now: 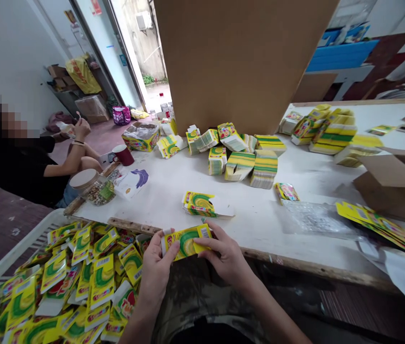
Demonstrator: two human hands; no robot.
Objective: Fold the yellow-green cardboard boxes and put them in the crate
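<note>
A small yellow and green printed carton [187, 242] is held level between my two hands, just in front of the table edge. My left hand [158, 258] grips its left end, the thumb lying across the front. At the right end, the fingers of my right hand [222, 248] pinch a yellow flap near the barcode. Whether anything is inside the carton is hidden. Just beyond it on the table lies a short stack of flat cartons [199, 204]. Below to the left, a white plastic basket [49, 220] is heaped with similar cartons [102, 282].
Bundles of flat cartons [240, 165] stand before a tall cardboard sheet [238, 62]. A lidded jar [96, 191], a dark red mug [123, 155] and a tissue box [132, 183] sit at the left. A person [62, 162] sits beyond them. Clear plastic bags [313, 217] and an open box [392, 181] lie right.
</note>
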